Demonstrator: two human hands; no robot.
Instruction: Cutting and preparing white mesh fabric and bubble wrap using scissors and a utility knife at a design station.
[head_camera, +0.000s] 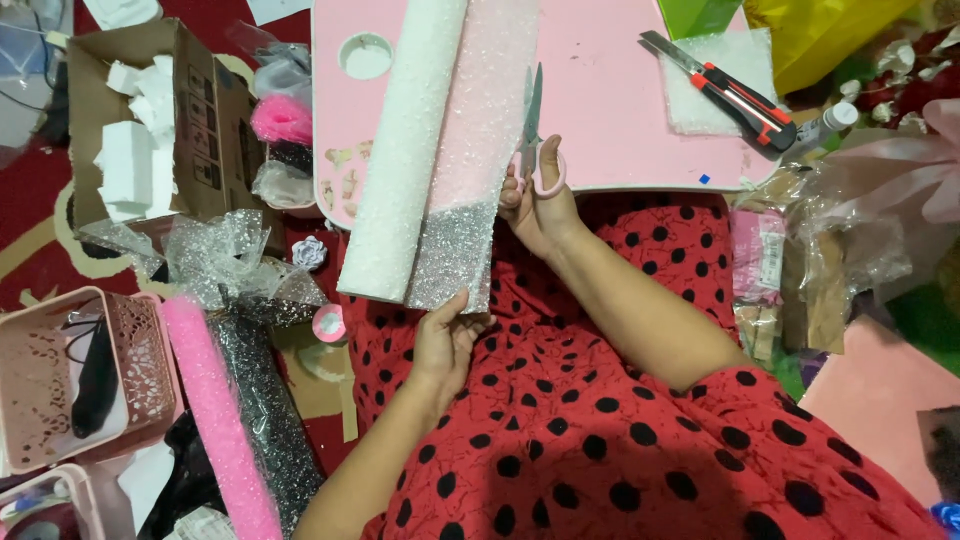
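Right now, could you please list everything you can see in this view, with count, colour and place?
glitter sheet roll: one, white and silvery, partly unrolled across the table's near edge
scissors: one pair, pink handles, at the sheet's right edge
lap table: one, pink, top centre
utility knife: one, red and black, on the table's right
cardboard box: one, brown, holding white foam blocks, upper left
baskets: two, pink, lower left
mesh rolls: one pink, one dark glittery, lower left
dress: one, red with black dots, centre
left hand: holds the sheet's near edge
right hand: grips the scissors
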